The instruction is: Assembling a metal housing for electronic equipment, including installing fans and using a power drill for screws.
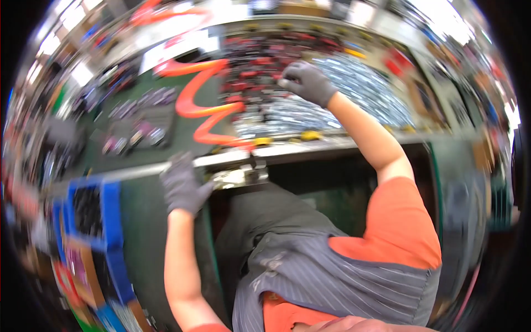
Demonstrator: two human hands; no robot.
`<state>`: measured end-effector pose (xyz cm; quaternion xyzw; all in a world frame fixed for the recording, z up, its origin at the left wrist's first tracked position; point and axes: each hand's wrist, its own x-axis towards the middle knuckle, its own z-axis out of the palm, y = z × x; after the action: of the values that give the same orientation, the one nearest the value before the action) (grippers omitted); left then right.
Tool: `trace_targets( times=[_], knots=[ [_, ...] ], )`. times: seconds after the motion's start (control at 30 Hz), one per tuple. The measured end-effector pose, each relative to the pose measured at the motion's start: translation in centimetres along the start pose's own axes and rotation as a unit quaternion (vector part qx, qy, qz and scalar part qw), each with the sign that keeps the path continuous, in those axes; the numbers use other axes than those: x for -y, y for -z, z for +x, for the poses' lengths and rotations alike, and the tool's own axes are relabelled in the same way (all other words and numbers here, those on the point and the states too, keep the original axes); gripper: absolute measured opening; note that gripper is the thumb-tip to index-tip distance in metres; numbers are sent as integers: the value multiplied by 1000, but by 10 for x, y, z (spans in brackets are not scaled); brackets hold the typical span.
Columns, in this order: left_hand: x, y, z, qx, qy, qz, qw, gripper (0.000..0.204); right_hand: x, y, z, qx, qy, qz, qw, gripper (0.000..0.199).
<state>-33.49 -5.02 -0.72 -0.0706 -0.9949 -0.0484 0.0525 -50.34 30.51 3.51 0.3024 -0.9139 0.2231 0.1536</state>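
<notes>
My right hand (pixel 307 83), in a grey glove, reaches over the far part of the bench. Its fingers are curled together, and whatever they may hold is too blurred to make out. Under and beside it lie a heap of small red and black parts (pixel 251 63) and a large pile of shiny silver metal parts (pixel 359 83). My left hand (pixel 184 185), gloved in grey too, is at the bench's front edge with its thumb spread from the fingers; nothing shows in it. Just right of it sits a shiny metal fixture (pixel 232 178) at the edge.
An orange coiled air hose (pixel 191 99) hangs down to the fixture. Dark trays with metal parts (pixel 141 130) lie on the green bench top (pixel 99 152) at left. Blue bins (pixel 113 213) stand at lower left, one holding black pieces. A red object (pixel 396 61) lies far right.
</notes>
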Motion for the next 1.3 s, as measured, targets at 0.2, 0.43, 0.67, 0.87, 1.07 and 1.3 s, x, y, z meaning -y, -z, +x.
trace_targets(
  times=[0.2, 0.43, 0.67, 0.87, 1.07, 1.3],
  knots=[
    [-35, -2, 1, 132, 105, 165, 972, 95, -145, 179, -241, -125, -292, -335, 887, 33],
    [-37, -10, 7, 120, 99, 152, 976, 93, -55, 337, -499, -26, -754, -488, 439, 56],
    [-23, -13, 0, 95, 106, 156, 978, 96, -100, 348, -533, -5, -703, -496, 510, 49],
    [-25, -21, 4, 87, 106, 134, 982, 98, -144, 372, -568, -106, -713, -461, 517, 60],
    [-25, -15, -1, 88, 112, 140, 980, 95, -126, 401, -570, 125, -668, -471, 563, 70],
    [-31, -14, 1, 119, 127, 136, 975, 94, -103, 388, -513, 82, -746, -303, 587, 59]
  ],
)
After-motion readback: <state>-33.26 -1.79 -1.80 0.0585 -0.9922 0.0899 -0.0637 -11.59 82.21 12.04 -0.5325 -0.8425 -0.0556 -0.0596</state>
